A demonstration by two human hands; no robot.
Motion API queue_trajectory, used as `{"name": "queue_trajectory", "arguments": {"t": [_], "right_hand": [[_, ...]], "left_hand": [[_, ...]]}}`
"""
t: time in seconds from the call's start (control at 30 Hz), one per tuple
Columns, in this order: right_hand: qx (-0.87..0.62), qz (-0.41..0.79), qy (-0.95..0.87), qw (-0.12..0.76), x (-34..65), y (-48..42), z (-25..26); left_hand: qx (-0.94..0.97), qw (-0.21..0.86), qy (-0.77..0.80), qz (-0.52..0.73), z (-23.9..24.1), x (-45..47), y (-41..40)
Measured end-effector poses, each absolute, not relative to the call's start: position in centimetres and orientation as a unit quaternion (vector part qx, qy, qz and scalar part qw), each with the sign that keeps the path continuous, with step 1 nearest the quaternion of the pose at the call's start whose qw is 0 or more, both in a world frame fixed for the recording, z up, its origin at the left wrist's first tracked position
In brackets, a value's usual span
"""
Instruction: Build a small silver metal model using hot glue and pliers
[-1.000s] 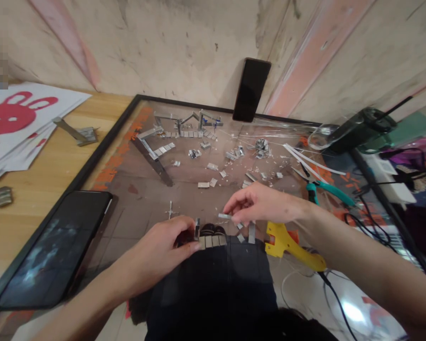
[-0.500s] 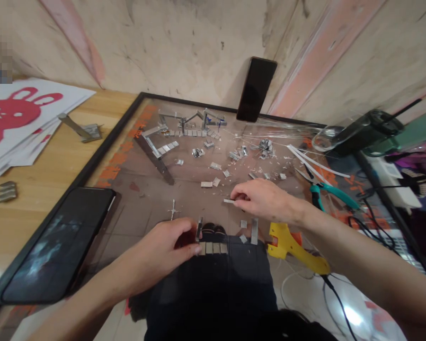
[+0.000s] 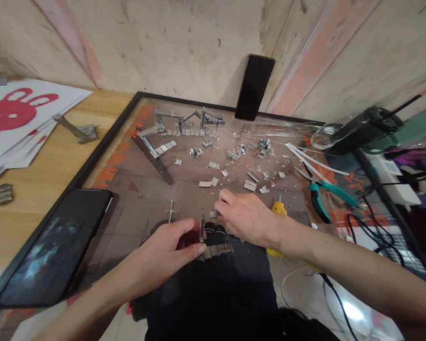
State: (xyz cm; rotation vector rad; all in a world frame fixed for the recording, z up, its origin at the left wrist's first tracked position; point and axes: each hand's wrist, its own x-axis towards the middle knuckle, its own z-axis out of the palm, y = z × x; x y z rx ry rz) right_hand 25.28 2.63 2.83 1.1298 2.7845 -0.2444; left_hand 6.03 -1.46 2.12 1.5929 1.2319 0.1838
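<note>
My left hand [image 3: 170, 248] is closed in a pinch on an upright metal strip [image 3: 202, 228] that stands at the left end of a row of small metal staple blocks [image 3: 216, 249] near the front of the glass sheet [image 3: 135, 208]. My right hand [image 3: 244, 215] lies just right of that strip with fingers curled low over the glass and its fingertips at a small metal piece [image 3: 213, 214]; whether it grips the piece I cannot make out. The hand covers most of a yellow glue gun [image 3: 277, 207].
Loose staple blocks [image 3: 213, 181] and a small staple-built structure [image 3: 184, 124] lie farther back on the glass. Teal pliers [image 3: 323, 196] and cables sit right. A phone [image 3: 53, 246] lies front left, another phone [image 3: 253, 87] leans on the wall. Rabbit-printed sheets [image 3: 17, 118] rest on the wooden table.
My right hand has moved left and down with its metal piece, from over the glass to just beside the upright strip, now covering the glue gun. My left hand has kept its pinch.
</note>
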Motion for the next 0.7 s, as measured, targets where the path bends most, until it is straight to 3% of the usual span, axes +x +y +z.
{"name": "queue_trajectory", "arguments": {"t": [0.33, 0.53, 0.7], "right_hand": [[0.511, -0.046, 0.858, 0.025, 33.6, 1.5, 6.5], [0.545, -0.06, 0.834, 0.064, 37.1, -4.9, 4.3], [0.572, -0.048, 0.818, 0.035, 37.0, -7.3, 2.2]], "left_hand": [[0.663, 0.529, 0.523, 0.081, 2.3, 6.0, -1.6], [0.671, 0.516, 0.526, 0.083, 2.0, 6.2, -1.8], [0.677, 0.51, 0.523, 0.088, 2.1, 6.4, -1.9]]}}
